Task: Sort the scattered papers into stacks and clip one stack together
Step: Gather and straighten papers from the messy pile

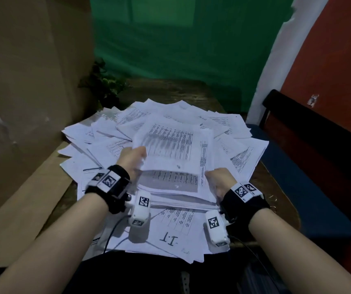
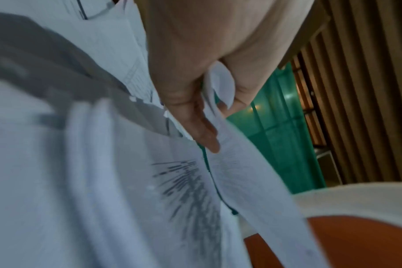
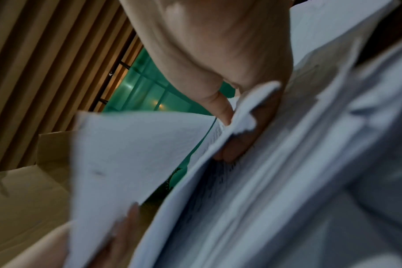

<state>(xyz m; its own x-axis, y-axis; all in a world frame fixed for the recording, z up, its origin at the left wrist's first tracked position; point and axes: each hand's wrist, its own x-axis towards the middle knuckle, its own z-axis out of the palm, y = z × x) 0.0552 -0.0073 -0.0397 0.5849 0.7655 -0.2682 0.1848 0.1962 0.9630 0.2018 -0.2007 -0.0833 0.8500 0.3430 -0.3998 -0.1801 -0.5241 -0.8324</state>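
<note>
Both forearms reached forward from the lower edge of the head view, each wrist carrying a black strap with white tagged camera units; the left hand (image 1: 132,156) gripped the near left corner of a raised sheaf (image 1: 170,149) of printed papers, thumb and fingers (image 2: 204,134) clamped on the sheets; the right hand (image 1: 220,180) held the near right edge of the same sheaf, thumb above and fingers (image 3: 232,150) curled beneath; the sheaf stood lifted just above a thicker stack (image 1: 181,196) at the middle of the worktop (image 1: 276,187); loose papers (image 1: 98,132) lay fanned all round the stack, overlapping; one sheet (image 1: 170,236) marked "I.T" lay nearest the body; a small plant (image 1: 104,83) stood at the far left; a cardboard panel (image 1: 32,81) rose at left.
</note>
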